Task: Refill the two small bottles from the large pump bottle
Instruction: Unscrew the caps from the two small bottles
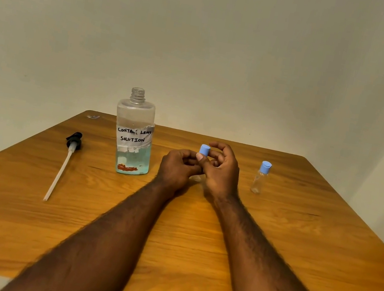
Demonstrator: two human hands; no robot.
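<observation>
**Uncapping the first small bottle: where it could slip**

My left hand (178, 166) is curled round the body of a small bottle (196, 178), which is mostly hidden between my palms. My right hand (222, 173) pinches its blue cap (204, 149) with thumb and fingertips, the other fingers loosely bent. I judge the cap is not yet off.

The clear body looks slick and light. If I twist hard against a loose hold, it may spin or shoot out from between my hands.

The large bottle (133, 140) stands just left of my left hand, neck open and part full. A jerking elbow could knock it over and spill it across the bench (195, 235). Its pump (71, 147) lies further left, well apart.

The second small bottle (260, 180) stands capped, right of my right hand, and looks light enough to topple if brushed.
</observation>
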